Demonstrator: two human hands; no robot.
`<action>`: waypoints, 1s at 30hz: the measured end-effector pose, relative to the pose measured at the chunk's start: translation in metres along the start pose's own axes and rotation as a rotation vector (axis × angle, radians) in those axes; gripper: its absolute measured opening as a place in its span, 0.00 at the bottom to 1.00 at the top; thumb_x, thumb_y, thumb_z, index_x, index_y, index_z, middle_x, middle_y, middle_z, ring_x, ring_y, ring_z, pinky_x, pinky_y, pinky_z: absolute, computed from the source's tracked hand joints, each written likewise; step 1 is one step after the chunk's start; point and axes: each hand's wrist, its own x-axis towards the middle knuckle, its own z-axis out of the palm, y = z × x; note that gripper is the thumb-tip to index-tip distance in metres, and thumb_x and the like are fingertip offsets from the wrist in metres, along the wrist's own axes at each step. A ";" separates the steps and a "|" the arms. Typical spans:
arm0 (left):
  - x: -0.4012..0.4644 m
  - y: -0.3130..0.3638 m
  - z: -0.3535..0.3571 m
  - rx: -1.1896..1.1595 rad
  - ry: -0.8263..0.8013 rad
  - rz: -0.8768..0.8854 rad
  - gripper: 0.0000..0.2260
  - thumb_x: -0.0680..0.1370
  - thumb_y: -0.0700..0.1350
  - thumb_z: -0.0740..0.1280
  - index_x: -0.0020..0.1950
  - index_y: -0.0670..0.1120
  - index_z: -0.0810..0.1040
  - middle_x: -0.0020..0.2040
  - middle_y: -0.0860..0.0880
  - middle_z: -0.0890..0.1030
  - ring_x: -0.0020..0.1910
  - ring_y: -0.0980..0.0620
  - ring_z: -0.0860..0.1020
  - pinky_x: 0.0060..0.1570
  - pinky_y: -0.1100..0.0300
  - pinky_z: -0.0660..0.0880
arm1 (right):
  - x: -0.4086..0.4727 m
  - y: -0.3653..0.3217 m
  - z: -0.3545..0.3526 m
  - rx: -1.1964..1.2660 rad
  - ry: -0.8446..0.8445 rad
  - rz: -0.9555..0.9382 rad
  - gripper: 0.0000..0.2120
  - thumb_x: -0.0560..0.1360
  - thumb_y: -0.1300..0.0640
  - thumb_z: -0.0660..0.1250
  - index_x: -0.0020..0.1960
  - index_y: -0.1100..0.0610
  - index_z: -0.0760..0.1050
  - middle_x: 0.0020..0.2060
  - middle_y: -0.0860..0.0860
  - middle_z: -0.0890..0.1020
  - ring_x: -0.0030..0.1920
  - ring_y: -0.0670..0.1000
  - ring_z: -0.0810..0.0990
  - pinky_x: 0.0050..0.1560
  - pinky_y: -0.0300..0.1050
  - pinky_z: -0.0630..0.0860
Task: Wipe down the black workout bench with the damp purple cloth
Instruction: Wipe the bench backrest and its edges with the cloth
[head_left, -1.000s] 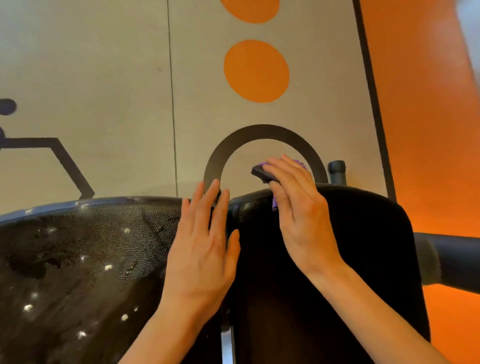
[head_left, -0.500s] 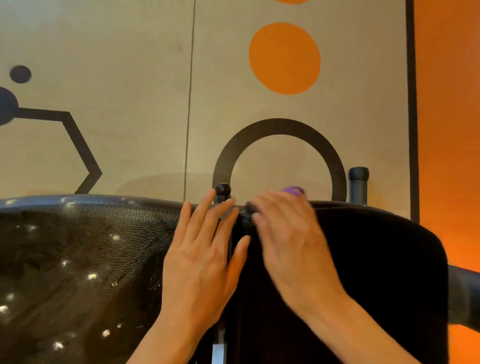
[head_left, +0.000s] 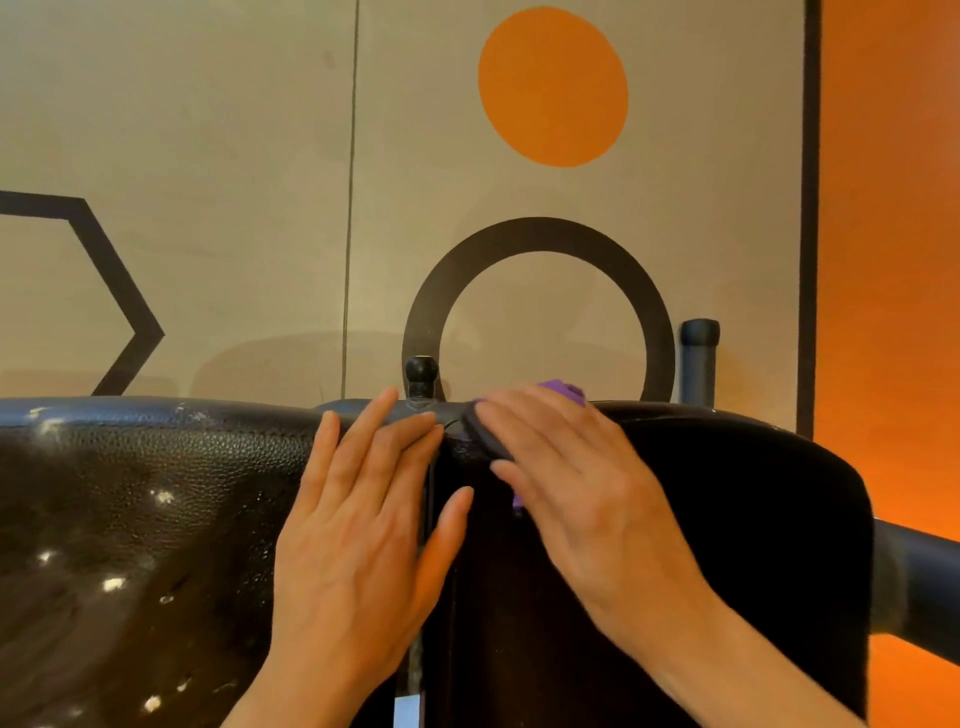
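Head view shows both hands on the black workout bench (head_left: 156, 519), which fills the lower half of the picture. The right hand (head_left: 582, 493) lies with its fingers nearly straight and pressed flat on the purple cloth (head_left: 563, 391); only a small fold of the cloth shows past the fingertips at 12 o'clock of the hand, and a scrap under the thumb side. Compared with one second ago, this hand has come down from the far edge, where it was raised with the cloth bunched under curled fingers, and now presses the cloth on the right pad close to the gap (head_left: 428, 499) between the two pads. The left hand (head_left: 363, 530) has stayed flat and open on the left pad, fingers straight, at 9 o'clock of the right hand. A small black knob (head_left: 421, 370) stands behind the gap, at 12 o'clock of the left fingertips.

I judge that the wiping has passed from the far rim to the seam area. The left pad carries bright wet-looking spots, so it seems already wiped, while most of the right pad is probably not yet done.
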 end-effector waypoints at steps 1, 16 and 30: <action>0.000 0.000 -0.001 -0.003 -0.014 0.007 0.26 0.80 0.58 0.53 0.64 0.42 0.78 0.64 0.45 0.79 0.74 0.48 0.62 0.78 0.54 0.43 | -0.007 0.018 -0.010 0.057 0.057 0.109 0.19 0.81 0.51 0.54 0.69 0.52 0.71 0.65 0.47 0.75 0.69 0.42 0.68 0.73 0.41 0.61; 0.061 0.030 -0.009 -0.120 0.026 0.060 0.17 0.82 0.51 0.53 0.60 0.51 0.80 0.59 0.53 0.81 0.61 0.55 0.78 0.73 0.55 0.62 | -0.003 0.031 -0.018 0.124 0.219 0.446 0.16 0.81 0.48 0.51 0.58 0.48 0.75 0.52 0.42 0.79 0.57 0.39 0.72 0.67 0.34 0.64; 0.064 0.027 0.002 -0.078 -0.109 0.029 0.27 0.82 0.58 0.40 0.52 0.53 0.78 0.45 0.55 0.79 0.41 0.51 0.80 0.42 0.48 0.79 | 0.003 0.007 0.002 0.049 0.220 0.288 0.14 0.81 0.51 0.54 0.60 0.53 0.75 0.57 0.46 0.79 0.63 0.45 0.73 0.69 0.49 0.68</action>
